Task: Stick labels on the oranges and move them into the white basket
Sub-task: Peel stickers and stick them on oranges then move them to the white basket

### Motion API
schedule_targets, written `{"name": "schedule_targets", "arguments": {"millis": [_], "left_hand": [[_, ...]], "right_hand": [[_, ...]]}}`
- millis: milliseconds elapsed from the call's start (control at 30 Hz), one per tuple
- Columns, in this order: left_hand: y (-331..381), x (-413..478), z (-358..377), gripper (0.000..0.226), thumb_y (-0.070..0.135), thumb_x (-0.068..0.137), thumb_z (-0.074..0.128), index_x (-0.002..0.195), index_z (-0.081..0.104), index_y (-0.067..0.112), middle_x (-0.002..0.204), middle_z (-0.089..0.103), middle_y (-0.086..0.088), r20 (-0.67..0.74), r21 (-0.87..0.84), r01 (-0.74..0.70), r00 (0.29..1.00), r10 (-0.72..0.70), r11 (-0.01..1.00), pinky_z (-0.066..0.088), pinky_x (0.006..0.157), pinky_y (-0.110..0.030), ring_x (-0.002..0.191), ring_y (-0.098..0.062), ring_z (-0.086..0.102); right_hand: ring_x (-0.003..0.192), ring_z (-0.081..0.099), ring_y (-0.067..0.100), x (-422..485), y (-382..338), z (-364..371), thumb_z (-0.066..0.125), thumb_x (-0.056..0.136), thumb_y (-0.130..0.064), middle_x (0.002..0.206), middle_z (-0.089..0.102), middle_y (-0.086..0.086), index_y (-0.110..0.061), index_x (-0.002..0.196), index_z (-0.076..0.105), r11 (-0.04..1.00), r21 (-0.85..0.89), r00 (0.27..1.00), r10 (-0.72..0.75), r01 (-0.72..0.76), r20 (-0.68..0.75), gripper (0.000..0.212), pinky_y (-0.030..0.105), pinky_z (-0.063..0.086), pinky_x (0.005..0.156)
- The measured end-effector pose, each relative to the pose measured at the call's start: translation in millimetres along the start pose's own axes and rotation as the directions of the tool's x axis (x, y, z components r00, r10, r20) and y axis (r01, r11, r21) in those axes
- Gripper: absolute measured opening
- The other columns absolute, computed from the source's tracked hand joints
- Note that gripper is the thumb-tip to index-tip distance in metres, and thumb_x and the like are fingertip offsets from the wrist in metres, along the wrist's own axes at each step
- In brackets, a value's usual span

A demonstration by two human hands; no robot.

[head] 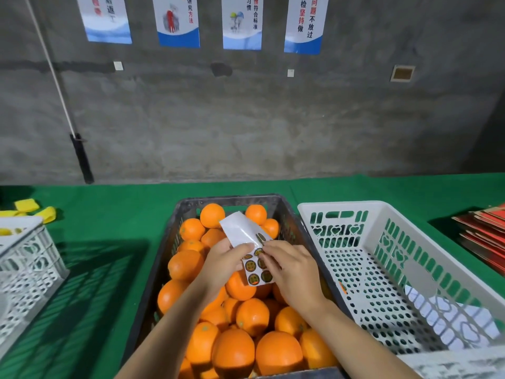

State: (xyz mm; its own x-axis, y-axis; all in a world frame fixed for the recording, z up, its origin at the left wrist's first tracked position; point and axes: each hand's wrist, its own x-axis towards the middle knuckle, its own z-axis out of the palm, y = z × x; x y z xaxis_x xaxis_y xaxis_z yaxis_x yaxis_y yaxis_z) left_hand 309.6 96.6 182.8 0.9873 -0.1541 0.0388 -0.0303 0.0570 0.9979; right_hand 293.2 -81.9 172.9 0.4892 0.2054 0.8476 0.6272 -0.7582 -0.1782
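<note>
Even, fairly bright indoor light, soft focus, wide-angle bend

Light falls from the upper right: the white crate (24, 272) at left throws a slatted shadow across the green table (109, 214). The oranges (232, 348) show mild sheen, no harsh glare. The wall posters (177, 20) tilt and smear toward the edges, and fine detail looks soft throughout.

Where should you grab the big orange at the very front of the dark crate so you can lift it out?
Probably straight from above, fingers spread around its rounded top. That big orange lies on top of the pile in the dark crate, with its upper side bare. Other oranges press against its sides, so there looks to be little room to come in sideways. Both hands are busy with the label sheet now.
</note>
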Motion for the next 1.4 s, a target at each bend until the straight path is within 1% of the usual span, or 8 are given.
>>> {"name": "schedule_targets", "arguments": {"millis": [267,433,733,933,1033,1100,1233,1400], "left_hand": [[3,-1,0,0.030,0.032,0.097,0.063,0.125,0.064,0.023,0.111,0.075,0.000,0.004,-0.037,0.028,1.000,-0.028,0.999,0.059,0.086,-0.036,0.102,-0.020,0.072],[5,-3,0,0.024,0.031,0.094,0.066,0.114,0.068,0.017,0.103,0.077,0.000,-0.011,0.013,0.015,1.000,-0.015,1.000,0.059,0.076,-0.026,0.098,-0.018,0.073],[8,-5,3,0.027,0.039,0.097,0.061,0.113,0.070,0.020,0.103,0.077,-0.001,-0.021,0.010,0.011,1.000,-0.011,1.000,0.060,0.077,-0.028,0.096,-0.018,0.074],[10,-4,1,0.026,0.035,0.098,0.060,0.113,0.071,0.017,0.102,0.077,-0.003,-0.112,-0.055,-0.028,0.993,0.021,0.998,0.059,0.070,-0.024,0.094,-0.019,0.075],[18,0,-7,0.019,0.034,0.098,0.062,0.097,0.074,0.020,0.091,0.078,0.000,-0.331,-0.148,-0.086,0.943,0.033,0.985,0.058,0.060,-0.022,0.083,-0.017,0.076],[21,4,-18,0.017,0.034,0.098,0.062,0.091,0.070,0.021,0.083,0.078,0.004,-0.510,-0.232,-0.111,0.860,-0.024,0.966,0.058,0.057,-0.024,0.077,-0.017,0.076],[19,4,-26,0.020,0.034,0.099,0.060,0.085,0.067,0.022,0.076,0.077,0.004,-0.630,-0.269,-0.124,0.773,-0.077,0.955,0.055,0.050,-0.022,0.069,-0.013,0.075],[18,0,-23,0.019,0.034,0.099,0.060,0.081,0.062,0.027,0.063,0.073,0.012,-0.615,-0.250,-0.108,0.785,-0.072,0.962,0.050,0.045,-0.015,0.061,-0.004,0.072]], "right_hand": [[0.086,0.073,0.015,-1,-2,-3,0.082,0.081,-0.010,0.100,0.076,0.001,-0.008,0.094,0.079,0.999,-0.005,0.998,-0.045,0.045,0.036,0.014,0.028,0.060,0.068],[0.097,0.070,0.017,0,-3,-4,0.075,0.089,-0.013,0.115,0.072,0.001,-0.009,0.115,0.074,0.986,0.104,0.985,0.121,-0.133,0.121,0.026,0.033,0.060,0.077],[0.086,0.070,0.013,2,-5,-3,0.080,0.083,-0.012,0.098,0.073,-0.002,-0.012,0.099,0.076,0.993,0.056,0.993,0.095,-0.099,0.073,0.016,0.023,0.051,0.074],[0.099,0.069,0.015,2,-5,-3,0.080,0.083,-0.009,0.104,0.074,-0.001,-0.011,0.097,0.077,0.996,0.071,0.997,0.041,-0.046,0.060,0.014,0.034,0.055,0.079],[0.105,0.063,0.014,4,-10,-5,0.074,0.089,-0.016,0.108,0.067,-0.003,-0.014,0.094,0.072,0.974,0.181,0.989,0.127,-0.139,0.074,0.005,0.028,0.049,0.091],[0.106,0.058,0.008,7,-13,-4,0.072,0.090,-0.017,0.107,0.059,-0.009,-0.018,0.089,0.068,0.872,0.339,0.935,0.314,-0.353,0.166,0.005,0.022,0.046,0.093],[0.127,0.046,0.012,12,-10,1,0.074,0.088,-0.018,0.123,0.056,-0.005,-0.025,0.081,0.073,0.576,0.360,0.653,0.454,-0.734,0.606,0.010,0.031,0.030,0.111],[0.138,0.026,0.014,4,-17,14,0.067,0.092,-0.034,0.141,0.047,-0.012,-0.043,0.083,0.067,0.766,0.076,0.560,0.394,-0.638,0.729,0.013,0.032,0.012,0.102]]}}
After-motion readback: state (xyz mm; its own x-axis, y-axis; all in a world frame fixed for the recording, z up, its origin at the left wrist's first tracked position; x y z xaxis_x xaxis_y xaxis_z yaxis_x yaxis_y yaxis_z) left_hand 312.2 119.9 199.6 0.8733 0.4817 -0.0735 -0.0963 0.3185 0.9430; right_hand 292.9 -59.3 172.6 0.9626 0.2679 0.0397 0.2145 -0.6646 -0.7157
